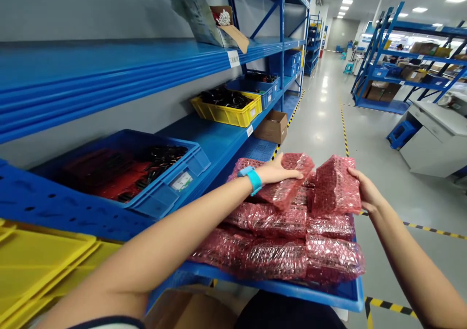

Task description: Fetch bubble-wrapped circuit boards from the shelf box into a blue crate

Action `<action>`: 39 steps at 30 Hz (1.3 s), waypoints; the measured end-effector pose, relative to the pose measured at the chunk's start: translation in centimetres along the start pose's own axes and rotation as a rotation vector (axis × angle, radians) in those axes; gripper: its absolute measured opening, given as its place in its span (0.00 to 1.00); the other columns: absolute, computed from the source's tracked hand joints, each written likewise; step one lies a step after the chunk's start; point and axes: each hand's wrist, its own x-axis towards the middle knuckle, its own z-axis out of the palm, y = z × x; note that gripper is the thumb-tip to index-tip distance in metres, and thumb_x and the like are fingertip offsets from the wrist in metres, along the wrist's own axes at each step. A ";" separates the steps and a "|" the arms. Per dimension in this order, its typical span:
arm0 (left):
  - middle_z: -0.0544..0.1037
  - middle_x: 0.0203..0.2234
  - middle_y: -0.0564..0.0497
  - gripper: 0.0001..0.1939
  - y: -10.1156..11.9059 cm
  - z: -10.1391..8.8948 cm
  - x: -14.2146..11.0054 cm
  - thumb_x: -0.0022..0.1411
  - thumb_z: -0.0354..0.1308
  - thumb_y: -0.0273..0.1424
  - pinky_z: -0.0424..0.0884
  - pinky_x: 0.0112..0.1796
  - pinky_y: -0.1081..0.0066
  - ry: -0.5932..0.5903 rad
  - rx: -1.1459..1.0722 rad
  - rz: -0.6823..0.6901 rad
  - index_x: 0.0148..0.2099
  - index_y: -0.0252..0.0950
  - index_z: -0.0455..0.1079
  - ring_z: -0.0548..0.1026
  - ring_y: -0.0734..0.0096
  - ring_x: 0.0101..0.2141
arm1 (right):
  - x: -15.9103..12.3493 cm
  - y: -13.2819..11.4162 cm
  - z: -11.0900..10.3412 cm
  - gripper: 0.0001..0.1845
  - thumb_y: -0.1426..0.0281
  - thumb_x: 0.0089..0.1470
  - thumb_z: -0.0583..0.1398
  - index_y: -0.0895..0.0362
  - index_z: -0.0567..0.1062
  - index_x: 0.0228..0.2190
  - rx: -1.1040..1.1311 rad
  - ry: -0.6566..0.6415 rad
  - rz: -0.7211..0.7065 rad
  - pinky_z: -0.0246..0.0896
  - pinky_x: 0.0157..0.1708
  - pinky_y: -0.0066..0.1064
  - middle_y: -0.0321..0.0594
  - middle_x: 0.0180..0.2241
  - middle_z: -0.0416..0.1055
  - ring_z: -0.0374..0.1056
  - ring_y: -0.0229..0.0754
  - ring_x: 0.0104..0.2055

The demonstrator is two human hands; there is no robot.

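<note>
Several packages in pink bubble wrap (273,258) lie in rows, stacked in a shallow blue tray (292,291) in front of me. My left hand (279,172), with a turquoise band at the wrist, grips a tilted bubble-wrapped package (286,190) at the back of the pile. At the pile's right rear, my right hand (363,188) grasps the side of another bubble-wrapped package (334,185), which stands raised above the others. The fingertips of both hands are partly hidden by the packages. What lies inside the wrap is too blurred to name.
Blue shelving (109,76) runs along my left. It holds a blue bin (168,185) with dark parts, a yellow bin (226,112) and an opened carton (209,25). Yellow trays (40,266) are at lower left. A white desk (434,129) and further racks stand right.
</note>
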 end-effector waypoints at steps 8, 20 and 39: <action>0.51 0.63 0.26 0.51 -3.1 0.2 -3.2 0.53 0.40 0.64 0.53 0.56 0.40 0.247 0.497 -0.021 0.67 0.31 0.47 0.49 0.33 0.62 | 2.2 3.4 -2.9 0.38 0.52 0.53 0.56 0.56 0.57 0.60 -0.672 0.380 -0.317 0.46 0.63 0.46 0.50 0.61 0.57 0.54 0.49 0.63; 0.55 0.65 0.44 0.32 -8.5 10.5 -6.8 0.67 0.40 0.46 0.44 0.62 0.53 0.055 0.719 0.673 0.66 0.32 0.49 0.49 0.54 0.64 | -0.3 5.9 -1.3 0.40 0.50 0.52 0.57 0.57 0.58 0.60 -0.968 0.397 -0.403 0.48 0.62 0.51 0.50 0.61 0.57 0.54 0.54 0.63; 0.66 0.56 0.45 0.43 -6.1 8.1 -5.8 0.51 0.66 0.36 0.64 0.41 0.60 -0.113 1.003 0.760 0.65 0.48 0.50 0.68 0.56 0.44 | -10.3 15.5 0.1 0.44 0.54 0.53 0.59 0.56 0.49 0.64 -1.874 -0.196 -0.818 0.53 0.60 0.53 0.47 0.66 0.46 0.44 0.55 0.66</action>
